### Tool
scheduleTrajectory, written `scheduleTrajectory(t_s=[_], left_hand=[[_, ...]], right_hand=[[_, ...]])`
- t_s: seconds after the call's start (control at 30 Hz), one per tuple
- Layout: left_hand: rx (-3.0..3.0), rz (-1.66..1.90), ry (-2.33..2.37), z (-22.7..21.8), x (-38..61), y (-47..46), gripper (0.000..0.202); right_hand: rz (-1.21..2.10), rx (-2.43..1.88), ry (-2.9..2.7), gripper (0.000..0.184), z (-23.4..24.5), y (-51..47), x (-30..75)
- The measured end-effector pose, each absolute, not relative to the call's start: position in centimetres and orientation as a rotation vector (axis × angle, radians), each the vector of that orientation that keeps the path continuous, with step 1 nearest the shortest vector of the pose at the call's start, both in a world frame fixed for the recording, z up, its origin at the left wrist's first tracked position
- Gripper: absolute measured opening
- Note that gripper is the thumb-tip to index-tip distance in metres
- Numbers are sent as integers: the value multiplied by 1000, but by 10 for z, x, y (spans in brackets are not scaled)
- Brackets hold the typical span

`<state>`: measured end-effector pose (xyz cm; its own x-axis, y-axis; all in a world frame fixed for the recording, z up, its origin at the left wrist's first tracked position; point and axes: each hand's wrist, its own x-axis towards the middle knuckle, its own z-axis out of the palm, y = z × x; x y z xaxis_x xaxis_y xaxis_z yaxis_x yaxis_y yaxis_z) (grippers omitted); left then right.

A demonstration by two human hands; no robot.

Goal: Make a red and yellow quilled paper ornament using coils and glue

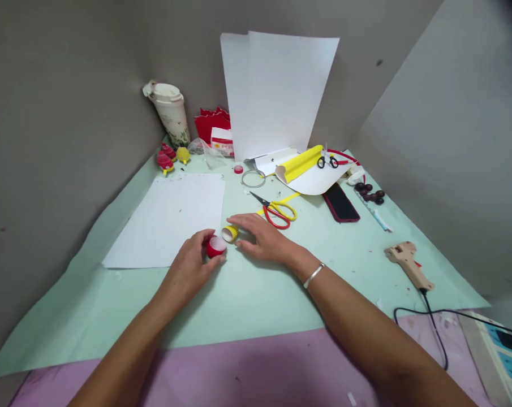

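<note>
Head view: ridged yellow tube [232, 232]

Left hand [194, 257] partly hiding red piece [216, 252]; right edge cutting off power strip [499, 353]; box [223, 141] lettering blurring illegibly.

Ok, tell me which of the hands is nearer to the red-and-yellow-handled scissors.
Right. The right hand is close beside the scissors; the left hand is farther left, fingers around the red round piece.
</note>
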<state>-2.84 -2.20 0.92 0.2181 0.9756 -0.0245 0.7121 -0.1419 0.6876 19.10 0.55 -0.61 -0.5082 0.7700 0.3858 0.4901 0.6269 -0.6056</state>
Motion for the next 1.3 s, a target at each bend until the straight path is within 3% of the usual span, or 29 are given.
scheduleTrajectory(t_s=[0.37, 0.53, 0.97, 1.3], left_hand=[[1768, 677, 1525, 35, -39, -3, 50], [1844, 643, 1511, 41, -26, 7, 58], [1827, 697, 1323, 32, -10, 14, 45], [1896, 652, 1331, 30, -4, 22, 58]], right_hand=[[609, -1053, -2093, 29, -6, 8, 179], [765, -1116, -1938, 41, -7, 6, 183], [785, -1099, -1943, 38, -5, 5, 185], [864, -1093, -1894, 36, -1, 5, 188]])
